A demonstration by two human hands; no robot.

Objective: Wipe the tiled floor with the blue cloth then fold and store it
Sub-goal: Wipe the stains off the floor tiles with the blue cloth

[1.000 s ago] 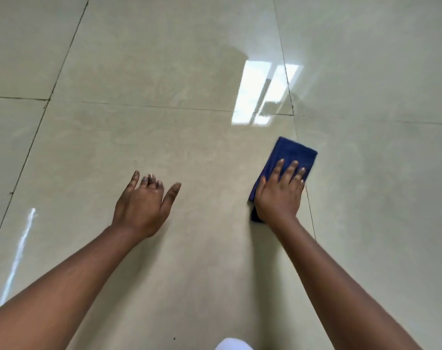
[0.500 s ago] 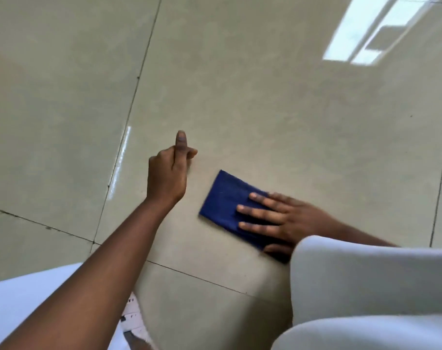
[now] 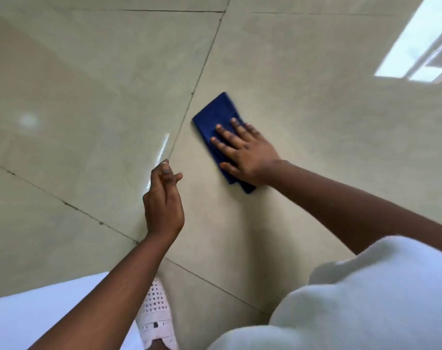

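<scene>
A folded dark blue cloth point(image 3: 214, 117) lies flat on the glossy beige tiled floor point(image 3: 316, 137). My right hand point(image 3: 242, 150) presses down on its near half with the fingers spread, palm flat on the fabric. The far end of the cloth sticks out past my fingertips. My left hand point(image 3: 164, 198) rests lower and to the left, fingers loosely curled and fingertips against the floor beside a grout line, holding nothing.
Dark grout lines point(image 3: 202, 69) cross the floor diagonally. A window reflection point(image 3: 417, 44) shines at the upper right. My white-clothed knees point(image 3: 366, 299) and a pink perforated shoe point(image 3: 155, 317) fill the bottom edge.
The view has swung and dropped closer to my body. My right hand has slid the cloth across the tile. My left hand went from flat and spread to loosely curled.
</scene>
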